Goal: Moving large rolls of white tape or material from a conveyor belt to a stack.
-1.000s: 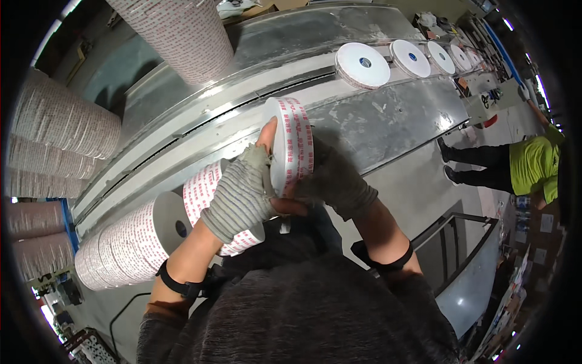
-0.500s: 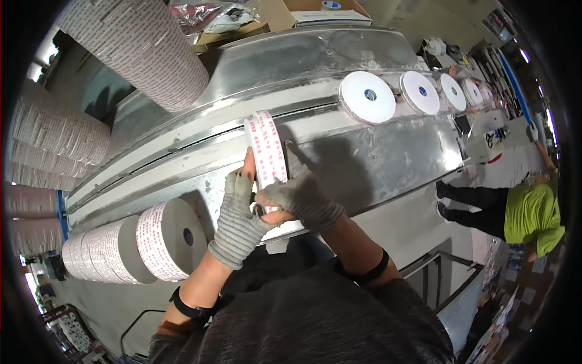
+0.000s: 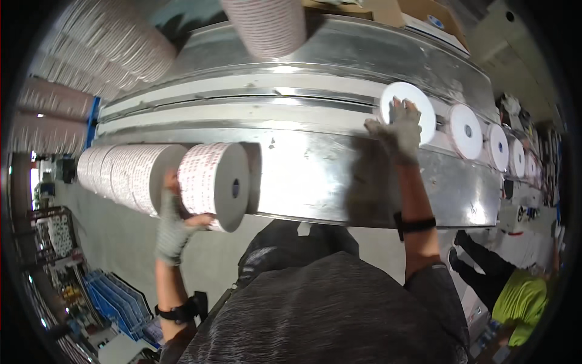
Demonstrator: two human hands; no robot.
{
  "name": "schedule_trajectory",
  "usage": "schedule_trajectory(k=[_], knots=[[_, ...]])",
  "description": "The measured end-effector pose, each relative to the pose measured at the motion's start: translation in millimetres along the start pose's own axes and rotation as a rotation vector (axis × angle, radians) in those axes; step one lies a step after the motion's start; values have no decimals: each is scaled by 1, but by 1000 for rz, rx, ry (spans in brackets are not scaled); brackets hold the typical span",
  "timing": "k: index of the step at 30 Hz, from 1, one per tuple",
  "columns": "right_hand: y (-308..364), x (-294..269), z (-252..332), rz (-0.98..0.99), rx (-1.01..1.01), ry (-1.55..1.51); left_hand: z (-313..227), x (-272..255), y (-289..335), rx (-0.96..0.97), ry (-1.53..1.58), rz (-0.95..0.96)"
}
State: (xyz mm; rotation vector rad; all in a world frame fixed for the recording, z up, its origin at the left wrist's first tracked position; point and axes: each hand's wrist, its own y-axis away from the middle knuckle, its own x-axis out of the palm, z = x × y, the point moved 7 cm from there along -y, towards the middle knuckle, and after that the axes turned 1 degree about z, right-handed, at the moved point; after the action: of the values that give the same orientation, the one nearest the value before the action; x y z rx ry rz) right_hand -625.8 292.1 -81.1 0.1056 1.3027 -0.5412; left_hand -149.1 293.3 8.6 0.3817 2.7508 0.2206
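Grey knit glove on the left hand, fingers against a white roll patterned with small red print and a grey end face, grey glove on the right hand, fingertips on a plain white disc, dull silver metal bench between, black wristbands

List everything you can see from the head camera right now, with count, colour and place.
Metal machine bed: one, silver, across the middle.
Printed tape log: one long row of joined rolls, white with red print, at left, sticking out toward the person.
White-faced rolls: a row of about five, along the bed at right, shrinking toward the edge.
Large printed rolls: several, white with red print, top and upper left, blurred.
Cardboard box: one, brown, top right.
Co-worker: one, yellow-green top, lower right.
Left hand: grey glove, under the end of the tape log.
Right hand: grey glove, on the nearest white-faced roll.
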Motion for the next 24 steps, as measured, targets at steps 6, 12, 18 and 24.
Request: schedule_trajectory(k=[6, 12, 18, 24], knots=[[139, 8, 228, 416, -493, -656, 17, 44, -25, -72, 239, -6], [127, -28, 207, 224, -379, -789, -1, 98, -32, -64, 298, 63], [128, -2, 170, 266, -112, -1031, 13, 110, -62, 38, 212, 179], [83, 28, 51, 141, 123, -1187, 33, 74, -79, -105, 393, 168]])
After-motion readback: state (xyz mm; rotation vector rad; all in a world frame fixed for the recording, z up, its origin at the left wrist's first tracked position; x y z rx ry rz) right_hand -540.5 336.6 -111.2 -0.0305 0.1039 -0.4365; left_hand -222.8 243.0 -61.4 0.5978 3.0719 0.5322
